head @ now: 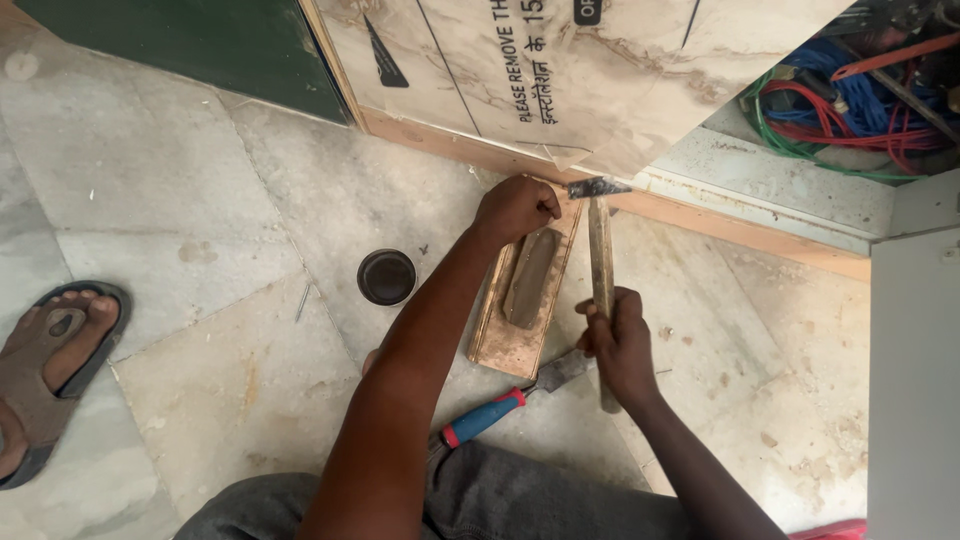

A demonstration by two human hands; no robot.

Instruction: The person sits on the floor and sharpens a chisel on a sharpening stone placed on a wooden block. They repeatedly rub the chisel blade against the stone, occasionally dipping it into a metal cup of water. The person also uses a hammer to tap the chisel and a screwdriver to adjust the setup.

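My right hand (620,345) grips the wooden handle of a hammer (600,250) whose metal head sits up near the wooden baseboard strip (700,212). My left hand (515,207) is closed in a fist at the top of a wooden float (525,295) that lies flat on the floor, fingers pinched close to the hammer head; whether it holds a nail I cannot tell. A chisel with a blue and red handle (500,408) lies on the floor between my arms.
A small round black lid (387,277) sits on the stone floor left of my arm. A loose nail (302,302) lies nearby. Another person's sandalled foot (50,365) is at far left. Tangled coloured wires (850,100) fill an opening at top right. A wrapped marble-pattern panel (560,70) leans above.
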